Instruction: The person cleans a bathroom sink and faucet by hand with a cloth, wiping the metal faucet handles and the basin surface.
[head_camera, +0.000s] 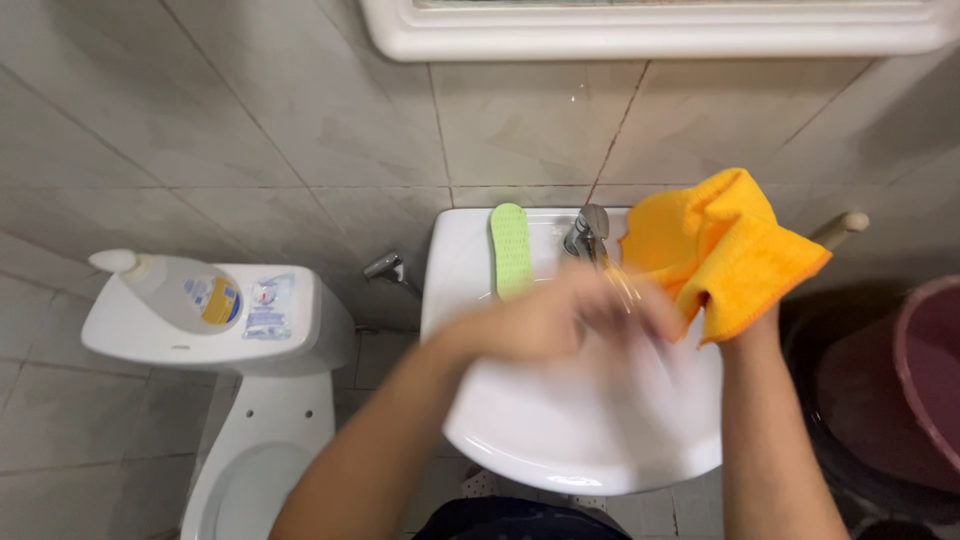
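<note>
My right hand (745, 325) holds an orange-yellow cloth (725, 250) bunched up above the right side of the white sink (560, 440). Most of that hand is hidden under the cloth. My left hand (565, 320) is blurred by motion over the basin, just below the metal tap (588, 232), fingers pointing right toward the cloth. Whether it touches the cloth or holds anything is not clear. A green oblong foot file (510, 250) lies on the sink's back rim, left of the tap.
A white toilet (255, 440) stands at the left, with a clear bottle (175, 290) lying on its cistern. A metal wall valve (385, 266) sits between toilet and sink. A maroon bucket (925, 370) is at the right. A white-framed mirror (650, 35) hangs above.
</note>
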